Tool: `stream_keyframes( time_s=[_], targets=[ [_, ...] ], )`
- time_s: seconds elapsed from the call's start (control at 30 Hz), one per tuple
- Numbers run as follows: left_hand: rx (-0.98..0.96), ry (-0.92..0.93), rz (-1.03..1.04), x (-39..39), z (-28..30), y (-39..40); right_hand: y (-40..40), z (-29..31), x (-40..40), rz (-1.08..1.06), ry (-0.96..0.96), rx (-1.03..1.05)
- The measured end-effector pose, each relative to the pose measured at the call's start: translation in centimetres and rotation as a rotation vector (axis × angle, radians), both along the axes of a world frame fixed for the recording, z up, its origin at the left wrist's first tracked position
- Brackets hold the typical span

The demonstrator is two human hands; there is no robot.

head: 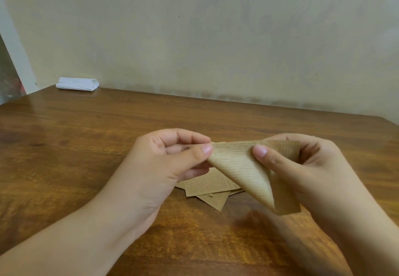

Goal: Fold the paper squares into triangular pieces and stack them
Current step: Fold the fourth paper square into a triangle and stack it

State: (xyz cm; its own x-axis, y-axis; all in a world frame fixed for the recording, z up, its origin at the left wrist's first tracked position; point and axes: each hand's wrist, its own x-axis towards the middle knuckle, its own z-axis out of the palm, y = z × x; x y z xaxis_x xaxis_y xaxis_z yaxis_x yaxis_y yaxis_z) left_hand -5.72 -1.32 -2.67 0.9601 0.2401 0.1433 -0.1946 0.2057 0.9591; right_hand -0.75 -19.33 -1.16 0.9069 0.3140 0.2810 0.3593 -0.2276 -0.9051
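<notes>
Both hands are holding a ribbed, tan-brown paper square (241, 167) in the air above the brown wooden worktop (86, 146), near its middle. The left hand (170, 159) is pinching the paper's upper left corner between the thumb and the curled fingers (194, 138), the thumb tip pressing on the near face. The right hand (306, 167) is gripping the upper right part, its thumb lying on the near face and its other fingers curling round behind the sheet, mostly hidden by it. Between the two grips the top edge is running roughly level, while the rest of the sheet is hanging down and curling toward the camera, its lower corner bending over on itself in front of the right wrist. Below and behind the held sheet, a loose pile of brown paper pieces (207, 189) is lying flat on the worktop, corners sticking out at different angles; whether these are folded or still flat squares cannot be told. Well apart, at the far left corner of the worktop and close to the beige wall (194, 38), a folded white cloth or paper bundle (77, 84) is resting.
</notes>
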Motion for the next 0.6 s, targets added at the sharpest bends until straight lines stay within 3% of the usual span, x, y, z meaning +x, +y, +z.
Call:
stream_keyframes(
  time_s=[0.6],
  targets=[
    [0.174,-0.172,0.076,0.28,-0.08,-0.21,-0.26,-0.19,0.38,0.042,0.128,0.061]
  ],
)
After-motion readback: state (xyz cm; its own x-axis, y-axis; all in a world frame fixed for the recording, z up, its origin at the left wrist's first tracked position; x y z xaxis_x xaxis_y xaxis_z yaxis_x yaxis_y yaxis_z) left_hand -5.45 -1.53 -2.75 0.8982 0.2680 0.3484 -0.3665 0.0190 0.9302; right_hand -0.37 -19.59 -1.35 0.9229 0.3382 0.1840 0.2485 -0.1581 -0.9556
